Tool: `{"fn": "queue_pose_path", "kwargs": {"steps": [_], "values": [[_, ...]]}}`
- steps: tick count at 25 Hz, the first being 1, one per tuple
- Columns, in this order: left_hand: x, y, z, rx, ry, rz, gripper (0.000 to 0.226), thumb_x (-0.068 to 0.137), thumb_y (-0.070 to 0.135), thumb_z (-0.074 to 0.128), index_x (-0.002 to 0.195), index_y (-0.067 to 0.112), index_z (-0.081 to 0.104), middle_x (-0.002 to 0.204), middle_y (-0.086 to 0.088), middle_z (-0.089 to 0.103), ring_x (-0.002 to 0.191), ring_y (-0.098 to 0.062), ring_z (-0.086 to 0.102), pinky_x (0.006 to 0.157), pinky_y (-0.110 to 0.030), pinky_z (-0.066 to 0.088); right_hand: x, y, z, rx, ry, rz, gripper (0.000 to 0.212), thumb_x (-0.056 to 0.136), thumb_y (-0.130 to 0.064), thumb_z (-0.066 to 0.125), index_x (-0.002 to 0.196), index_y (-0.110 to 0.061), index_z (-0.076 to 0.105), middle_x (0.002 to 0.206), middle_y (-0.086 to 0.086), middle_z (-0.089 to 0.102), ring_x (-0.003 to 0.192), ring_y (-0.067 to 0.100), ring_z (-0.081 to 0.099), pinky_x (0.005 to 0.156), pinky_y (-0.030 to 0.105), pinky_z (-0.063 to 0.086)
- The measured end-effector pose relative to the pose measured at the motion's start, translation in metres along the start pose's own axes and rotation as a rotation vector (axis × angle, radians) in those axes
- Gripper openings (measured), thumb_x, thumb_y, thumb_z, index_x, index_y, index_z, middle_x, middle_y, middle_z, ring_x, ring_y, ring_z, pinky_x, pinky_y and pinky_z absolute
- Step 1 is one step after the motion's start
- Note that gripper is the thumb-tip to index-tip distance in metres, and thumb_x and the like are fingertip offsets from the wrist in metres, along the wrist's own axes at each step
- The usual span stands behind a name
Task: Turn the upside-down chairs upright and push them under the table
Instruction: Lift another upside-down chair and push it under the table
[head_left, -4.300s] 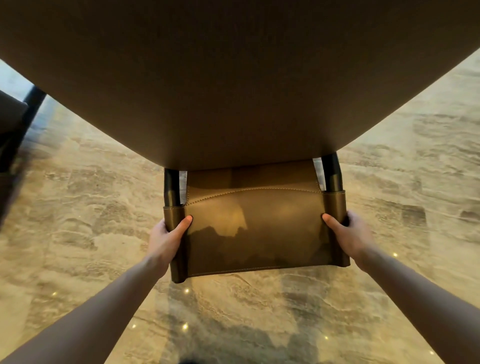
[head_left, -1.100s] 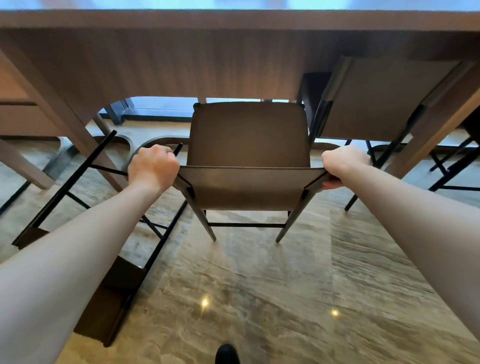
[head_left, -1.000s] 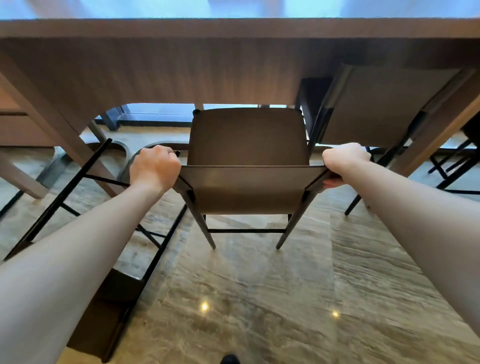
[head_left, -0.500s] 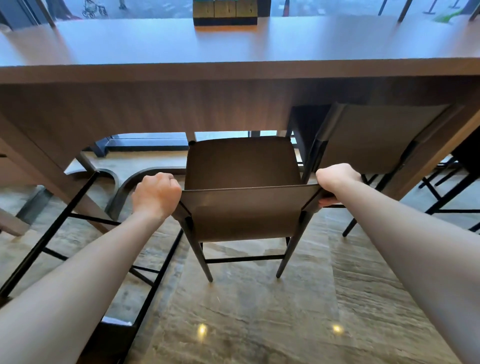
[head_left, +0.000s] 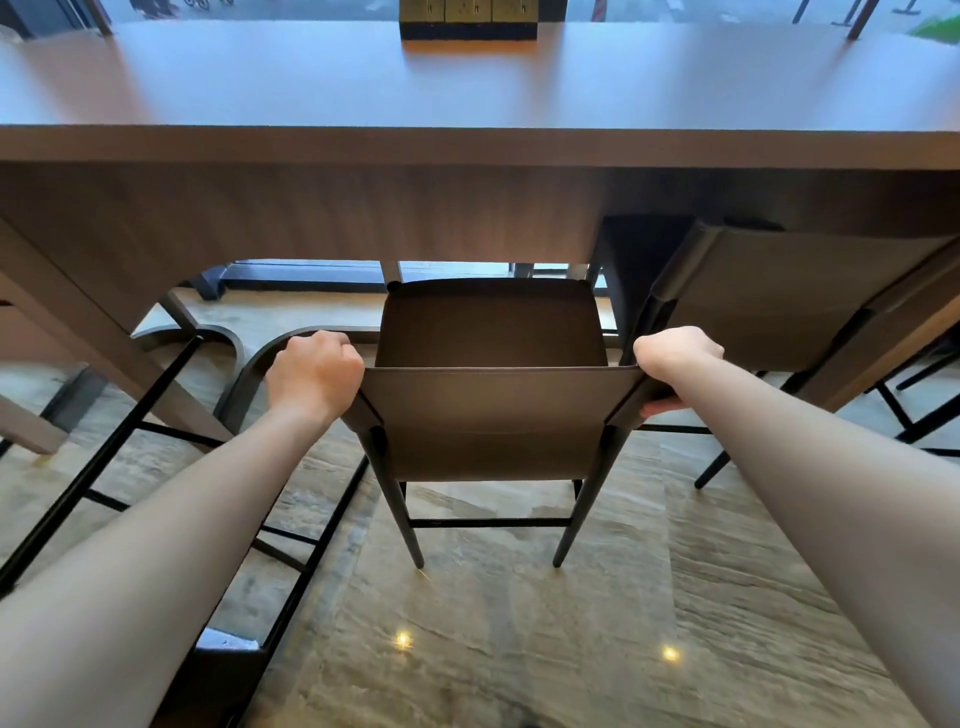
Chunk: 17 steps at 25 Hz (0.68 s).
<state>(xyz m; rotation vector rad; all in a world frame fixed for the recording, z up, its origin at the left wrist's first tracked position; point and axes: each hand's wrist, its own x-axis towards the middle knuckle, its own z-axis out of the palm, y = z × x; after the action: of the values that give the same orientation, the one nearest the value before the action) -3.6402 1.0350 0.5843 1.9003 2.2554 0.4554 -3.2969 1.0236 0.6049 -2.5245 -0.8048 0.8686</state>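
A long wooden table (head_left: 311, 104) runs beside a window, over a polished stone floor (head_left: 519, 649). A dark box (head_left: 469, 21) sits at its far edge. An upright chair (head_left: 491, 410) stands at the table's near edge — left hand (head_left: 314, 375) and right hand (head_left: 675, 358) curled tight round its backrest corners. Another chair (head_left: 789, 291) is tucked in on the right; an overturned one (head_left: 156, 467) lies just left.

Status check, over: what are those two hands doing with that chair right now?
Left hand and right hand grip the backrest corners. Chair upright, feet on floor, seat partly under the table. Neighbour chair close on the right; path ahead open.
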Motion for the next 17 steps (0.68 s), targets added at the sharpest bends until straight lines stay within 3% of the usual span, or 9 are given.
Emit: {"fn": "queue_pose_path", "kwargs": {"steps": [2,5,8,12,17], "values": [[-0.001,0.0,-0.001,-0.022,-0.013,0.003,0.028,0.091,0.017,0.038,0.071,0.017,0.057,0.066,-0.001,0.051,0.058,-0.015,0.041,0.051,-0.026,0.026,0.001,-0.001,-0.001,-0.034,-0.031,0.013,0.019,0.088,-0.016,0.059,0.094,0.002,0.056,0.079,0.018,0.054,0.061,0.041,0.07,0.058,0.045,0.062],[-0.002,0.002,-0.006,-0.024,-0.052,-0.008,0.027,0.093,0.018,0.036,0.078,0.016,0.059,0.071,-0.002,0.053,0.064,-0.019,0.045,0.056,-0.028,0.031,0.0,-0.003,-0.004,-0.088,-0.076,0.019,0.023,0.087,-0.015,0.056,0.102,0.003,0.059,0.091,0.021,0.064,0.064,0.041,0.072,0.062,0.045,0.063],[0.001,0.004,-0.012,0.003,-0.129,-0.038,0.028,0.094,0.02,0.035,0.086,0.015,0.061,0.087,-0.01,0.059,0.082,-0.03,0.052,0.068,-0.033,0.038,-0.002,-0.006,-0.008,-0.104,-0.111,0.025,0.023,0.089,-0.016,0.054,0.101,0.003,0.06,0.088,0.023,0.068,0.06,0.039,0.072,0.065,0.044,0.063],[0.007,0.008,-0.015,0.011,-0.218,-0.082,0.031,0.094,0.021,0.036,0.096,0.013,0.067,0.099,-0.015,0.064,0.09,-0.034,0.056,0.073,-0.035,0.044,-0.003,-0.01,-0.012,-0.138,-0.128,-0.002,0.026,0.09,-0.02,0.053,0.103,0.0,0.063,0.089,0.02,0.071,0.055,0.035,0.072,0.06,0.039,0.063],[0.013,0.01,-0.017,0.017,-0.312,-0.129,0.03,0.094,0.02,0.038,0.101,0.012,0.067,0.102,-0.017,0.065,0.081,-0.03,0.059,0.065,-0.032,0.047,-0.003,-0.006,-0.013,-0.103,-0.12,-0.011,0.027,0.084,-0.022,0.054,0.101,-0.005,0.066,0.098,0.017,0.068,0.056,0.034,0.072,0.06,0.042,0.063]]}}
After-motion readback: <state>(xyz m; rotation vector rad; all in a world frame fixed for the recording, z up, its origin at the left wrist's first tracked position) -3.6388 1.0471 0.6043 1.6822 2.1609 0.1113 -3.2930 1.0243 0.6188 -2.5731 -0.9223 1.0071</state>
